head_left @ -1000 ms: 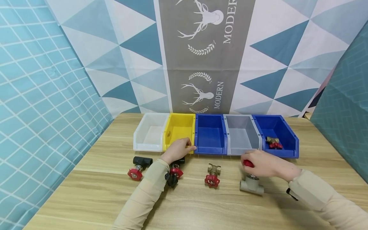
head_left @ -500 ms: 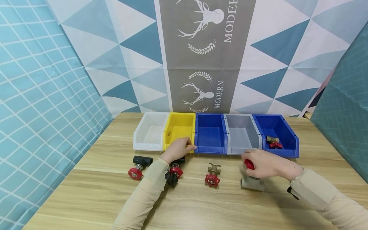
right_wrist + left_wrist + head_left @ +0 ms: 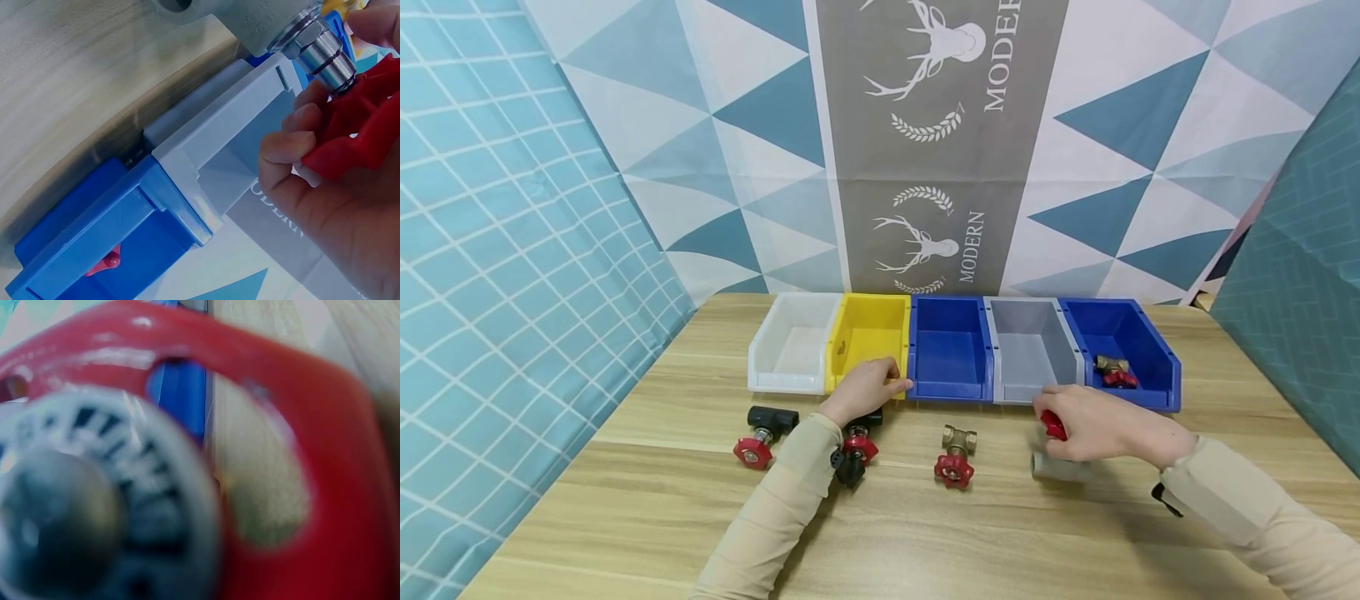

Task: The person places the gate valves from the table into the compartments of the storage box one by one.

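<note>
My right hand [image 3: 1097, 423] grips the red handwheel [image 3: 359, 125] of a grey tee-bodied valve [image 3: 1062, 467], with the fingers curled round the wheel. The valve's grey body and metal stem [image 3: 322, 56] stick out beyond the fingers in the right wrist view. Right behind that hand is the front of a grey bin [image 3: 1028, 354]. My left hand [image 3: 863, 390] rests at the front rim of a yellow bin [image 3: 868, 329], its fingers loosely bent. Below the left wrist lies a black valve with a red wheel [image 3: 860, 450], partly covered by the sleeve; a red handwheel [image 3: 337, 462] fills the left wrist view.
A white bin [image 3: 786, 383] and a middle blue bin [image 3: 951, 392] stand in the row. The right blue bin [image 3: 1150, 400] contains a brass valve [image 3: 1116, 372]. Another brass valve [image 3: 955, 458] and a black valve [image 3: 763, 435] lie on the wooden table [image 3: 895, 542].
My right hand has moved slightly back and right with the grey valve, whose body has shifted away from me and tilted out of view behind the hand. The left hand has stayed still.
</note>
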Motion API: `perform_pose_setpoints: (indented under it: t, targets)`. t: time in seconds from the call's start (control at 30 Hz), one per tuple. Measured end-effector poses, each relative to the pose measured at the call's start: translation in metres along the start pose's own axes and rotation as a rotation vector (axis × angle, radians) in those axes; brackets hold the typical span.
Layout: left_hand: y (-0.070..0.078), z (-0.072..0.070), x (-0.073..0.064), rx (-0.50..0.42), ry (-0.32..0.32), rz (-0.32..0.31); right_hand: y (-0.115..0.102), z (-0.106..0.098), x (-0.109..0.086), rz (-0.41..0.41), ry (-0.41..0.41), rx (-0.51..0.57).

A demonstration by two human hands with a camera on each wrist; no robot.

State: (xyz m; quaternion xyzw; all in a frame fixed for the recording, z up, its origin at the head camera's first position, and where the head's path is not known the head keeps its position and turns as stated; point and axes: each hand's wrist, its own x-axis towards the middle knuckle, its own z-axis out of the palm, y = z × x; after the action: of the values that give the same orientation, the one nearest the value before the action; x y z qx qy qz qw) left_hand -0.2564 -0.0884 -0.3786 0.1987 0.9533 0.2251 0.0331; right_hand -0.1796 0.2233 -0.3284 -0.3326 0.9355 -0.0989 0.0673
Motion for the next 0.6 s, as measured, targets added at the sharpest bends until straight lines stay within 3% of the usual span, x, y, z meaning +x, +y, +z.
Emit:
perform_pose_setpoints:
  t: [0.33, 0.6]
  targets:
    - [-0.0001, 0.0003, -0.0009, 0.001, 0.004, 0.003, -0.0026, -0.0024, 0.0003, 0.039, 0.020, -0.022]
    - [0.0006, -0.0006, -0.0013, -0.007, 0.000, 0.008, -0.0009, -0.0075, -0.0004, 0.024, 0.076, -0.060]
